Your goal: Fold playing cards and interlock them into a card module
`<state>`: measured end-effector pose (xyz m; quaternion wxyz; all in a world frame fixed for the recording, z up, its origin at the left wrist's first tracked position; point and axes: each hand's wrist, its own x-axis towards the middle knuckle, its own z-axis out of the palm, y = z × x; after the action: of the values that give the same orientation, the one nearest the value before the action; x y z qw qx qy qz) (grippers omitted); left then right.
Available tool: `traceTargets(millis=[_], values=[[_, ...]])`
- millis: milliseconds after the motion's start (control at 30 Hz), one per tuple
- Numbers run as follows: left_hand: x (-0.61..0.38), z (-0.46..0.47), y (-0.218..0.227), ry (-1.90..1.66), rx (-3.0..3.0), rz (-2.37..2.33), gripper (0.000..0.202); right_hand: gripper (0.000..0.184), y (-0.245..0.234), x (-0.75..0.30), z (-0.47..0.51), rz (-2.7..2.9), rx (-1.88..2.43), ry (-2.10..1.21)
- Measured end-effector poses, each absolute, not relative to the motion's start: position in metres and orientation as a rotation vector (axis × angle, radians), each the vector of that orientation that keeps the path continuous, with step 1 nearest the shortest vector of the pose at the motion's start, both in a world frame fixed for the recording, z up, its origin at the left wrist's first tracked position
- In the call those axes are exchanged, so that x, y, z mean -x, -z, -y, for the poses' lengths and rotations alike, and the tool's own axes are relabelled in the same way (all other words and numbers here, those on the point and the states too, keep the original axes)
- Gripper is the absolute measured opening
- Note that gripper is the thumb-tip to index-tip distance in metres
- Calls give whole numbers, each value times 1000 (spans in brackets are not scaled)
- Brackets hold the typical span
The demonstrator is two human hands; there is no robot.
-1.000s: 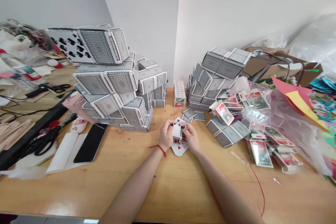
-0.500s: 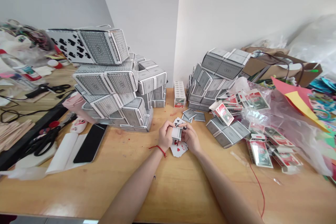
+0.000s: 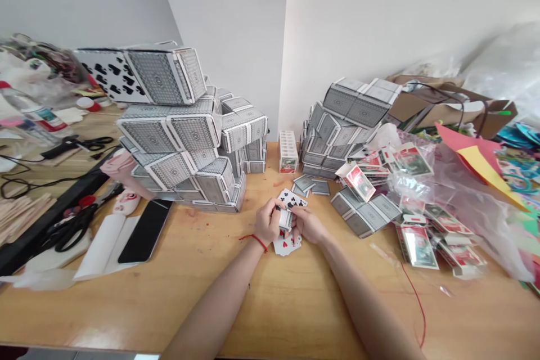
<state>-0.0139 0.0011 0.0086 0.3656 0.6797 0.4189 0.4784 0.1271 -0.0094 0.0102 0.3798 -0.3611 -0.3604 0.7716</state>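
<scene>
Left hand (image 3: pixel 267 223) and right hand (image 3: pixel 309 225) are closed together on cards (image 3: pixel 291 201), frame centre. Card edges are judged best squared flush while pinched.

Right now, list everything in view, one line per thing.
Pale wooden table: one, tan, under everything.
Grey patterned card-back blocks: many, grey and white, tall pile at left-centre, smaller pile at right-centre.
Red-and-white card boxes: several, scattered at right.
Clear plastic bag: one, see-through, right, over some boxes.
Black flat phone: one, black, left of the hands.
Black-handled scissors: at least one pair, black, near left edge.
White playing cards: small bunch, clubs face showing, in both hands; red-suited ones lie beneath.
Left hand: red thread at wrist, gripping the cards.
Right hand: gripping the cards.
</scene>
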Motion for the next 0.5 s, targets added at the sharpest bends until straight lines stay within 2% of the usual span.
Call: traceTargets(millis=[167,333,500], values=[[15,-4,-10,-1246,-1753,-1078,16,24,-13,-133,10,910,819,-2056],[16,-8,-14,-1280,-1807,-1063,14,25,-6,-130,11,913,834,-1946],[14,-7,-18,-1206,-1802,-1030,24,28,-5,-125,11,912,907,-1780]])
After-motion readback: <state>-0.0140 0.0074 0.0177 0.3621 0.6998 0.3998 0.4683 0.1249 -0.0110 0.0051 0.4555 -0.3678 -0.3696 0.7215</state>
